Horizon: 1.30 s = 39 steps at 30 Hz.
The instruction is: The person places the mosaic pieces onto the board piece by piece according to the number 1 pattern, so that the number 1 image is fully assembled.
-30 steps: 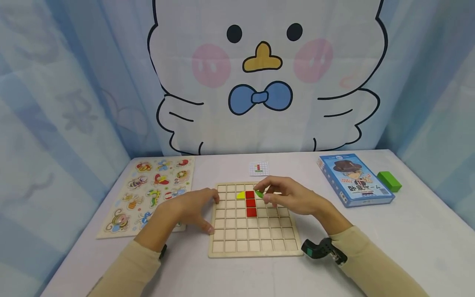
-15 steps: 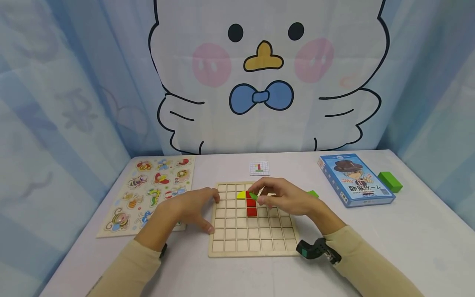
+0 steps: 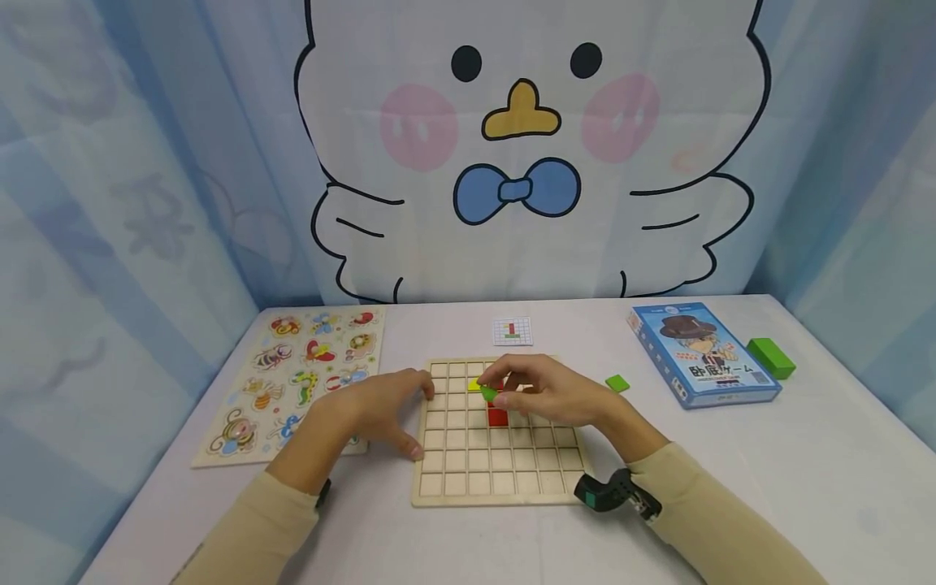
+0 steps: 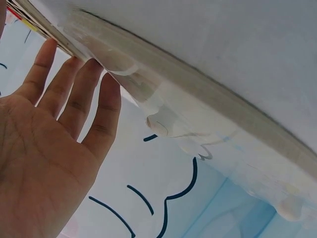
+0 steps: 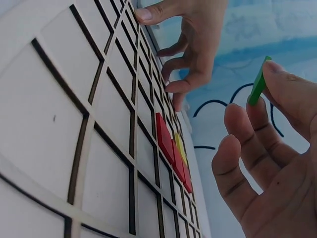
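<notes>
The right hand [image 3: 556, 396] pinches a small green tile [image 3: 488, 394] between thumb and fingertip, holding it just above the far middle of the wooden grid board [image 3: 497, 471], beside the red tiles [image 3: 497, 416] and the yellow tile [image 3: 475, 384], as if lining it up with a cell. The left hand [image 3: 373, 410] rests spread against the board's left edge, seemingly to steady it. A pattern card [image 3: 513, 331] lies just beyond the board, likely for reference

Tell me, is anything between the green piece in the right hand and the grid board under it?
Nothing visible. The right hand pinches the green piece above the grid board, with only open air between them in the right wrist view.
</notes>
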Motion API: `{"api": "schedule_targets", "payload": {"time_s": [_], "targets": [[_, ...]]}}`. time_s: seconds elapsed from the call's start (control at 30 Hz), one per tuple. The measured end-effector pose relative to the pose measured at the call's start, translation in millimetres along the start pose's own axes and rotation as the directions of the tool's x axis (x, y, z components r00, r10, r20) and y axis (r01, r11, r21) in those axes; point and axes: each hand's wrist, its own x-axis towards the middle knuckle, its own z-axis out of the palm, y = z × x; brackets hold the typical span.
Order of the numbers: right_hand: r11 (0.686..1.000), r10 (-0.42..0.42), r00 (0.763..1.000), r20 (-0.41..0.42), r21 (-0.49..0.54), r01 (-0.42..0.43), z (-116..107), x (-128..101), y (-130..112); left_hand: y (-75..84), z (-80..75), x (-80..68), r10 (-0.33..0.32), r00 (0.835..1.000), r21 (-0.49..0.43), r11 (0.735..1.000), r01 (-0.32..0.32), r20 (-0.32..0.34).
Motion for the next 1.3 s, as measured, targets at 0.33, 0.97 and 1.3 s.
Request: {"api": "schedule_targets", "payload": {"time_s": [0.33, 0.97, 1.3], "targets": [[1.000, 0.018, 1.000, 0.012, -0.011, -0.018, 4, 2, -1, 1.8, -1.3, -0.4, -0.001, 1.000, 0.010, 1.000, 0.001, 0.008], [0.992, 0.068, 0.997, 0.031, -0.113, -0.064, 14, 5, -1, -0.3, 1.1, -0.6, 0.004, 1.000, -0.010, 1.000, -0.004, 0.004], [0.977, 0.075, 0.997, 0.026, -0.200, -0.068, 19, 6, 1, -0.8, 0.8, -0.6, 0.005, 1.000, 0.004, 1.000, -0.005, -0.004]]}}
